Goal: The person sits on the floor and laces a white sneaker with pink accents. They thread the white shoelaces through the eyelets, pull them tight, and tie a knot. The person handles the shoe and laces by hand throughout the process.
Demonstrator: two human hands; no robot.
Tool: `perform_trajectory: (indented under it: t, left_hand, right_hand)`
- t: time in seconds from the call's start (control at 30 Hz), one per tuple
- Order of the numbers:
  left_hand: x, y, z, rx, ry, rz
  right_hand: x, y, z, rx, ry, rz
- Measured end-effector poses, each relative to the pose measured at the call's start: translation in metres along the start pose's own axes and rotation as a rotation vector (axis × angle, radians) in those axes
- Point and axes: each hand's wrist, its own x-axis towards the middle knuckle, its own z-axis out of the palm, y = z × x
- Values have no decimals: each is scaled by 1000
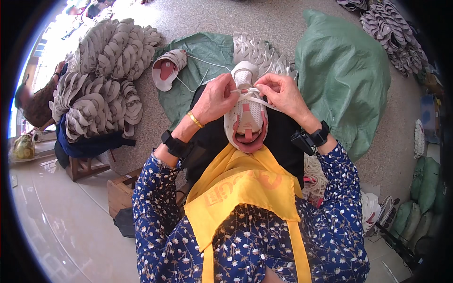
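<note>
A white and pink shoe upper point(246, 116) lies across my lap, its toe pointing away from me and its pink-lined opening toward me. White shoelace point(255, 99) crosses its front part near the toe. My left hand point(218, 100) pinches the lace at the left side of the upper. On the right side, my right hand point(284, 97) also pinches lace between thumb and fingers. Some lace hangs loose beneath the right hand. Whether the lace ends pass through eyelets is hidden by the fingers.
Another upper point(167, 70) with a trailing lace rests at the edge of a flat green sack point(196, 52). Stacked white uppers point(259, 53) lie beyond my hands. A bulging green sack point(344, 80) stands right; heaped grey uppers point(101, 80) sit left, above a wooden stool point(85, 168).
</note>
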Motion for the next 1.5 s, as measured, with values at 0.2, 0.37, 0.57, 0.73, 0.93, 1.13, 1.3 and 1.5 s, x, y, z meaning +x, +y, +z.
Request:
perform_trajectory:
  t: [0.2, 0.37, 0.57, 0.73, 0.93, 1.13, 1.3, 1.5]
  left_hand:
    - [-2, -1, 9, 253, 207, 250]
    - [-5, 4, 12, 292, 252, 185]
    - [-4, -8, 15, 329, 293, 196]
    - [-5, -16, 8, -200, 77, -105]
    - [1, -7, -6, -336, -98, -233]
    - [4, -9, 1, -252, -131, -153]
    - [-5, -32, -2, -978, -170, -196]
    - [4, -4, -9, -544, -155, -402]
  right_hand:
    - [-1, -1, 3, -7, 0, 2]
    - [-4, -2, 6, 13, 9, -52]
    - [-4, -4, 5, 28, 0, -21]
    - [-2, 2, 4, 92, -4, 6]
    - [6, 4, -1, 117, 1, 3]
    - [12, -1, 1, 87, -1, -50]
    - [19, 1, -5, 37, -58, 9]
    - [19, 10, -1, 77, -40, -37]
